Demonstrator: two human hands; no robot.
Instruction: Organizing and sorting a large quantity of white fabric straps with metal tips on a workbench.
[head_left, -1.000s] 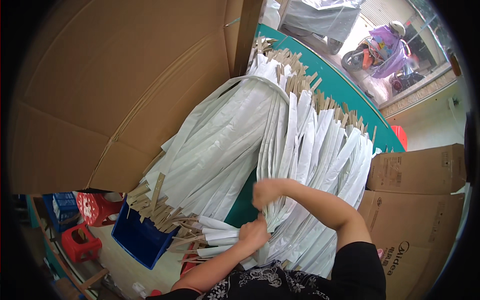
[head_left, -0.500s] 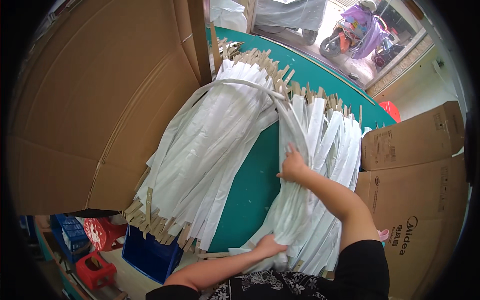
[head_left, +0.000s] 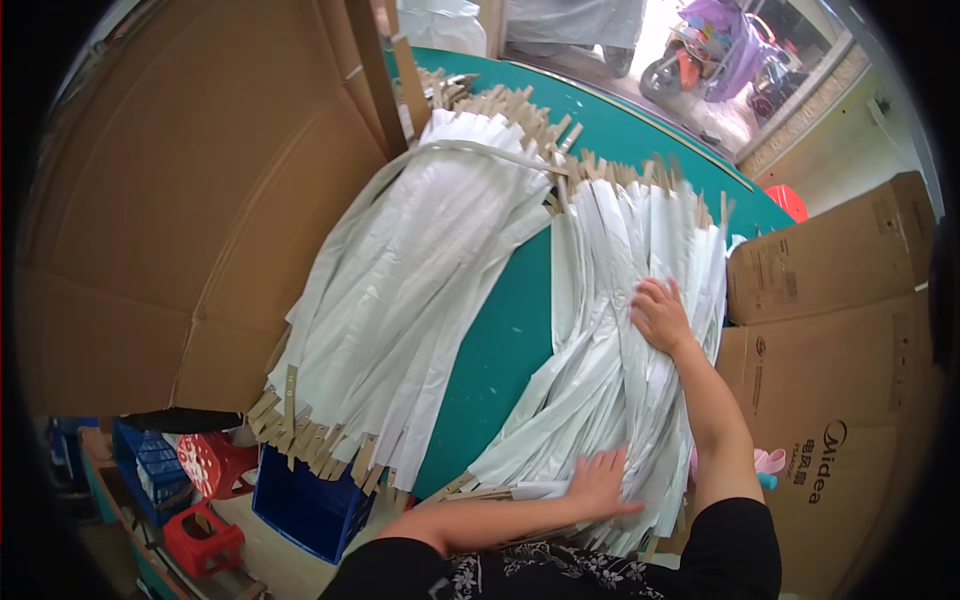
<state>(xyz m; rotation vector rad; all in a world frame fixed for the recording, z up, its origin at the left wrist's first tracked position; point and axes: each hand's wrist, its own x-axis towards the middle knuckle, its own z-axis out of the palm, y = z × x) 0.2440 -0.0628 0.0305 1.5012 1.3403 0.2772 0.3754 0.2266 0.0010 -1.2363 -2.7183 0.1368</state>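
Observation:
On the right of the green table lies a bundle of long white plastic-like strips (head_left: 600,350) with tan, stiff ends. My right hand (head_left: 660,315) rests on the upper right part of this bundle, fingers apart and slightly bent. Lower down, my left hand (head_left: 598,487) lies flat across the strips near their close ends, fingers spread. Neither hand grips anything. To the left is a second, larger pile of white strips (head_left: 400,270), with tan ends at both its far and close sides. One loose strip (head_left: 470,148) curves over its far end.
The green table (head_left: 505,350) shows between the piles. A tall cardboard sheet (head_left: 200,200) stands at left, a cardboard box (head_left: 830,400) at right. Below left are a blue crate (head_left: 305,505), red stools (head_left: 203,540) and a blue basket (head_left: 150,470). A scooter (head_left: 710,60) stands outside.
My right hand has moved right across the bundle, and my left hand has let go of the strips and moved right. The strips now lie more spread out and flatter.

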